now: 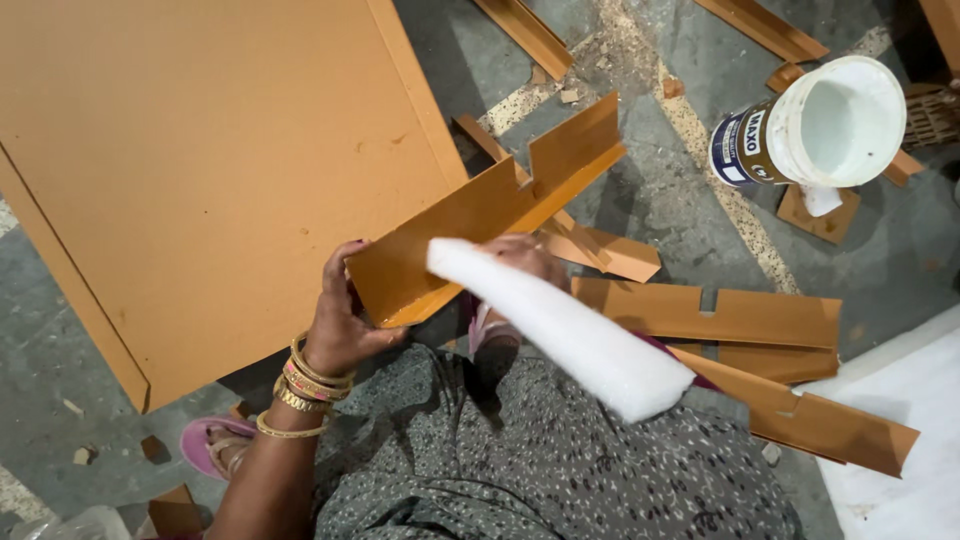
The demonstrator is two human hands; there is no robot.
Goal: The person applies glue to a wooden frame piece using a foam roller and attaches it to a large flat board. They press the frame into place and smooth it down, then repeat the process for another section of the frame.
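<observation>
My left hand (340,315), with several bangles on the wrist, grips the near end of a long notched brown cardboard strip (490,205) that points up and to the right. My right hand (525,255) is mostly hidden behind that strip and a white foam piece (565,335); it seems to hold the foam piece, which angles down to the right over my lap. The foam's upper end touches the cardboard strip near my left hand.
A large brown cardboard sheet (200,170) lies on the grey floor at left. More notched cardboard strips (760,320) lie at right. A white plastic tub (820,125) lies tipped on its side at upper right. A pink sandal (205,445) shows at lower left.
</observation>
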